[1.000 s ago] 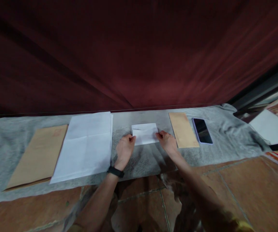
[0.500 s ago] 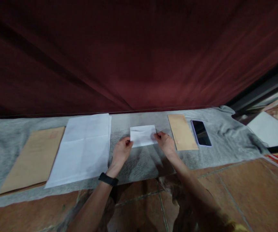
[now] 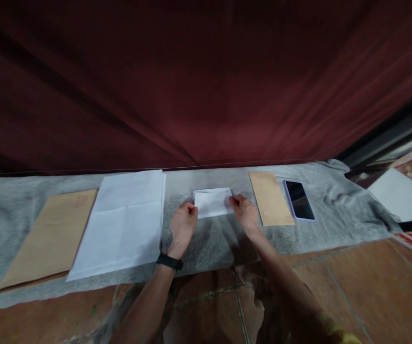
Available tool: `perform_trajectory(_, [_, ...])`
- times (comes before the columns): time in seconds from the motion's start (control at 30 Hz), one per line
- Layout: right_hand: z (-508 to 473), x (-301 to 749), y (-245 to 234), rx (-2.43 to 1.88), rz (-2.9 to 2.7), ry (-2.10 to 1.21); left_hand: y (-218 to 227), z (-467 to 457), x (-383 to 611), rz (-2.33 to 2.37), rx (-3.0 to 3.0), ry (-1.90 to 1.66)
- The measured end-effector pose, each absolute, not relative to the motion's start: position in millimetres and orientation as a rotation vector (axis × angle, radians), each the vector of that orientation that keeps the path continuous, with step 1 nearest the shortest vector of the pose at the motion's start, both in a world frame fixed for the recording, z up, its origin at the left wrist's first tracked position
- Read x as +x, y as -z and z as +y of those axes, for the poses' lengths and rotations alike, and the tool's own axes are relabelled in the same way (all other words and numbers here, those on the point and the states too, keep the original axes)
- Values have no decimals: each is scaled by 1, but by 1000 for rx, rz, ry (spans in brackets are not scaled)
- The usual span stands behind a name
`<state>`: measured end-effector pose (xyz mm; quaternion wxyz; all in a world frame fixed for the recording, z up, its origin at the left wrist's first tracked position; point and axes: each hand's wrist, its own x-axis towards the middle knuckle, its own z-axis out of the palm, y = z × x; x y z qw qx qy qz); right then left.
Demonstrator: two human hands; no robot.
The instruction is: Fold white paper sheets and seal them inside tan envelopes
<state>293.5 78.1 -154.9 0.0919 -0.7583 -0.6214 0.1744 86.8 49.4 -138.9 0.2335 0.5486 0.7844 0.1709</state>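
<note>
A folded sheet of white paper (image 3: 213, 203) is held between my two hands over the grey cloth, its upper flap lying a little below the back edge. My left hand (image 3: 185, 220) pinches its left edge between thumb and fingers, with a black band on the wrist. At the right edge, my right hand (image 3: 244, 212) grips the paper in the same way. To the left of my left hand lies a stack of large white sheets (image 3: 123, 224) with crease lines. Close by on the right of my right hand is a small brown envelope (image 3: 271, 199).
Larger brown envelopes (image 3: 50, 239) lie at the far left. A phone in a pale purple case (image 3: 299, 200) rests right of the small envelope. All lie on a grey cloth (image 3: 349, 210). A dark red curtain (image 3: 206, 86) hangs behind; tiled floor (image 3: 374, 282) is in front.
The paper's front flap has shifted slightly, showing more of a back layer above it. My left hand has turned a little and its forearm has moved right.
</note>
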Motion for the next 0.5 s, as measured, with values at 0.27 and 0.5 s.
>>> perform_trajectory(0.27, [80, 295, 160, -2088, -1769, -653, 138, 54, 88, 2194, 1461, -393])
perform_trajectory(0.5, [76, 289, 155, -2168, -1860, -517, 142, 55, 89, 2205, 1445, -420])
